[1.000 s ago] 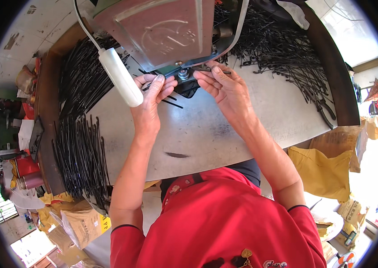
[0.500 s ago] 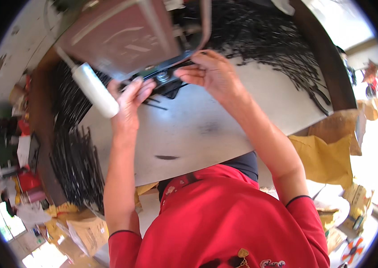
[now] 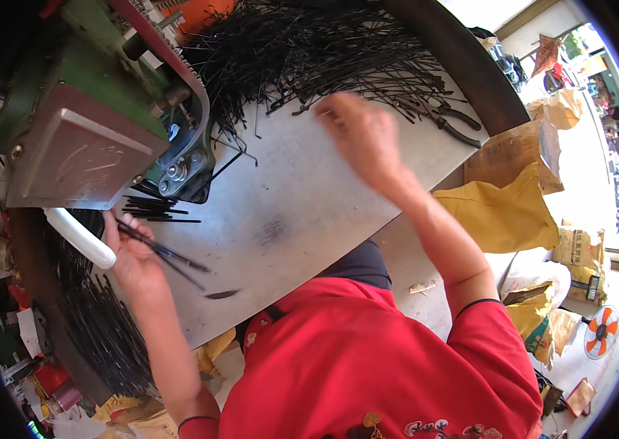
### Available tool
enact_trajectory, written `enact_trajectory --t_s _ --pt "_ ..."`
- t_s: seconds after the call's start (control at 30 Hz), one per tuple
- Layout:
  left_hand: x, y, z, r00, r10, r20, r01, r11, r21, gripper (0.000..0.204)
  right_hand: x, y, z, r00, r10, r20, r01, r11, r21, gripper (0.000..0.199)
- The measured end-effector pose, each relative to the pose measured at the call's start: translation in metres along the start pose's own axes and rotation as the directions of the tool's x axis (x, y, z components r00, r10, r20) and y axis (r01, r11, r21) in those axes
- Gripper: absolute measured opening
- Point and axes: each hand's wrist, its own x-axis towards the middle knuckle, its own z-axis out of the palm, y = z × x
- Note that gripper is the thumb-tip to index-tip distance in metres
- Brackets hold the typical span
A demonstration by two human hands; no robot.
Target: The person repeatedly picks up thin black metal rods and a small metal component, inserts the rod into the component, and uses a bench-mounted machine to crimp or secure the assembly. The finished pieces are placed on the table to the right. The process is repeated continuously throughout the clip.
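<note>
My left hand (image 3: 135, 256), beside the machine at the left, is closed around a couple of thin black rods (image 3: 166, 250) that stick out toward the lower right. Just beyond it, a small bunch of similar short rods (image 3: 155, 210) lies on the grey metal tabletop (image 3: 251, 252), below the head of a green machine (image 3: 115, 110). My right hand (image 3: 362, 139) hovers at the near edge of a big heap of thin black rods (image 3: 280, 51), some with bent ends. Its fingers are smeared by motion, and whether it holds anything is unclear.
A white tube-shaped lamp (image 3: 79, 238) juts out next to my left hand. More black rods (image 3: 108, 336) line the left side. Black-handled pliers (image 3: 457, 124) lie at the far right by the raised dark rim (image 3: 463, 58). Yellow sacking (image 3: 503, 208) hangs right of the table.
My view has turned right, so the machine sits further left. Both hands have left the machine head: the left now holds rods beside it, the right has moved to the heap.
</note>
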Motion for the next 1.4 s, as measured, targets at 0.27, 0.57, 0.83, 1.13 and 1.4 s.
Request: enact_trajectory --t_s 0.27,0.57,0.83,1.13,1.4 --pt "-0.021 -0.004 0.014 1.000 -0.006 0.029 0.004 0.999 0.054 0.023 0.016 0.062 -0.038 0.994 0.024 0.104 0.031 0.870 -0.492 0.009" --pt "-0.029 -0.022 0.025 0.976 -0.184 0.113 0.176 0.981 0.076 0.018 -0.019 -0.055 -0.012 0.826 -0.548 0.134 0.558 0.828 -0.051 0.018" --pt "-0.028 -0.029 0.045 0.989 -0.018 0.150 -0.023 0.963 0.267 0.019 -0.008 -0.121 0.058 0.885 -0.104 0.453 -0.169 0.836 0.522 0.022" --pt "-0.028 -0.030 0.048 0.976 -0.044 0.212 -0.018 0.959 0.281 0.017 -0.002 -0.133 0.061 0.877 0.011 0.481 -0.377 0.636 0.673 0.021" --pt "-0.023 -0.028 0.047 0.966 -0.074 0.249 0.008 0.966 0.257 0.019 -0.001 -0.135 0.067 0.856 0.017 0.517 -0.448 0.524 0.724 0.020"
